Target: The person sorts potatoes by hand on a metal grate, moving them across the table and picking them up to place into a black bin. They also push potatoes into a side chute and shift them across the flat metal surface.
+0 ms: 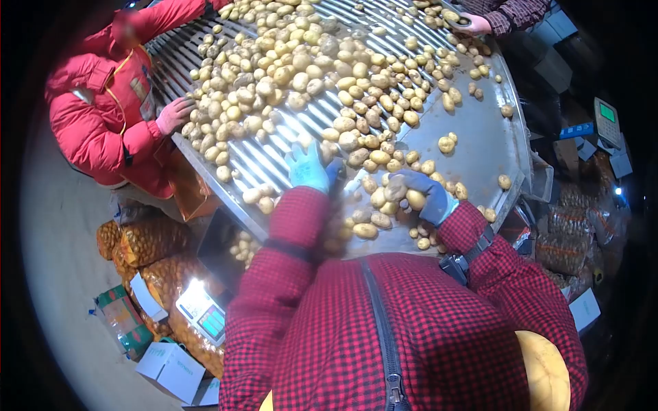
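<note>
Potatoes (295,65) lie heaped over a sorting table of metal rollers (264,161) that ends in a flat metal surface (473,144). My left hand (308,170), in a light blue glove with a dark thumb, is over the near end of the rollers with its fingers spread and nothing in them. My right hand (426,195), in a dark blue glove, curls over several potatoes (392,192) at the near part of the table. Loose potatoes (365,230) lie between the two hands and in front of them.
A person in a red jacket (103,123) stands at the left with a pink-gloved hand at the table edge. Another person's gloved hand (474,25) is at the top right. Net sacks of potatoes (156,241), a scale (202,312) and boxes (171,370) are lower left; another scale (607,120) is right.
</note>
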### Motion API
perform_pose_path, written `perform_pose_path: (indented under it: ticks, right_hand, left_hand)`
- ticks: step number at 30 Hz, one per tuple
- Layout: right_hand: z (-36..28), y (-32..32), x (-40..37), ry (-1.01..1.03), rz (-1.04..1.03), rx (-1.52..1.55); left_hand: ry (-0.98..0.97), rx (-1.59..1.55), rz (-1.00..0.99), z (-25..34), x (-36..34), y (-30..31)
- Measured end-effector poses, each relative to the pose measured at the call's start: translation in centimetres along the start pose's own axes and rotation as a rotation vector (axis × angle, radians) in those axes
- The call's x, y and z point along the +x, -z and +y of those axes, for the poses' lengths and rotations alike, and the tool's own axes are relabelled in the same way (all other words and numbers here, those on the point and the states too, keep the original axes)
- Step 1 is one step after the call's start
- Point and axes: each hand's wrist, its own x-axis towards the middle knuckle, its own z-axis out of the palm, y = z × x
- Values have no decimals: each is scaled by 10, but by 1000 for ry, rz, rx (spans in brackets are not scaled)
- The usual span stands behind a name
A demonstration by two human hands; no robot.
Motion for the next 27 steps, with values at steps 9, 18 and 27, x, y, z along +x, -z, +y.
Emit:
perform_pose_path:
  ticks: [9, 18, 27]
  right_hand:
    - [20, 13, -19, 208, 129, 118]
    - [12, 6, -11, 370, 278, -688]
    - [2, 0, -14, 409, 243, -667]
  left_hand:
    - [61, -331, 49, -18, 7, -1]
    - [172, -663, 400, -120, -91, 103]
    - [417, -214, 241, -216, -175, 95]
